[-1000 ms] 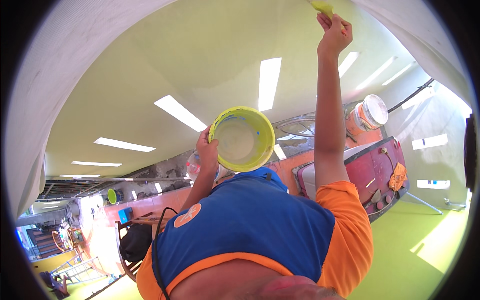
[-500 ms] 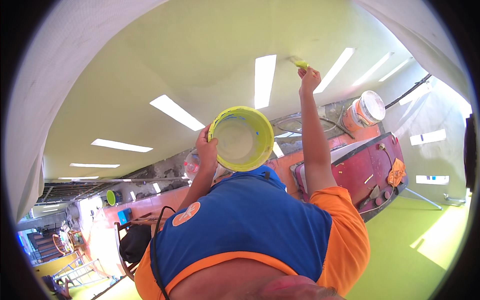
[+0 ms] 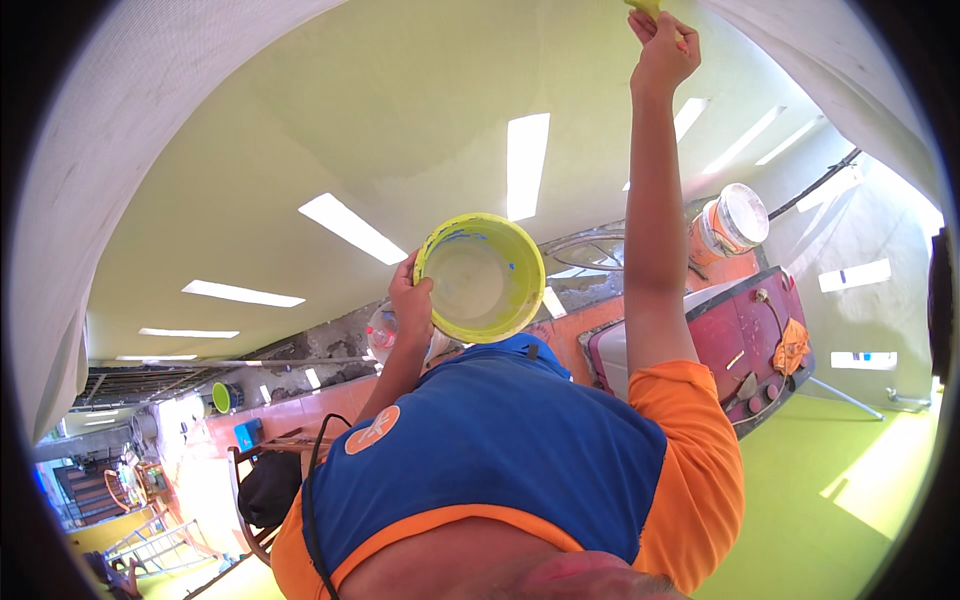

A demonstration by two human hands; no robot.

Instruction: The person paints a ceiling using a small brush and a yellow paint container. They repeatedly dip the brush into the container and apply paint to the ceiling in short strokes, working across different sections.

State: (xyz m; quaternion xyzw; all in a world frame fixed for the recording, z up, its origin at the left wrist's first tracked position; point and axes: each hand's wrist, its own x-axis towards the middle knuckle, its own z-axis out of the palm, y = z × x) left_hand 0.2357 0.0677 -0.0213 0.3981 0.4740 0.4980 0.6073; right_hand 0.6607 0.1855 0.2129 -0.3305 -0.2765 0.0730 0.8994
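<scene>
My left hand (image 3: 409, 300) grips the rim of a yellow-green bucket (image 3: 527, 272) in front of my chest. Pale liquid paint lies in it, and blue smears mark its inner wall. Stretched far up and to the right, my right hand (image 3: 666, 56) is closed on a paintbrush (image 3: 647, 6). Only the brush's yellow-green part shows at the top edge of the picture; its bristles are out of view. Facing me is a pale green wall (image 3: 400, 110) with bright strips of light and a damp-looking darker patch.
A white-and-orange bucket (image 3: 735, 220) stands near the wall's foot at right. Closer, a dark red table (image 3: 715, 345) carries an orange cloth (image 3: 791, 345) and tools. At left are a wooden chair (image 3: 245, 470), a green bucket (image 3: 222, 397) and a metal ladder (image 3: 155, 545).
My right hand has moved up and a little right with the paintbrush, whose bristles have left the picture. My left hand and the bucket have hardly moved.
</scene>
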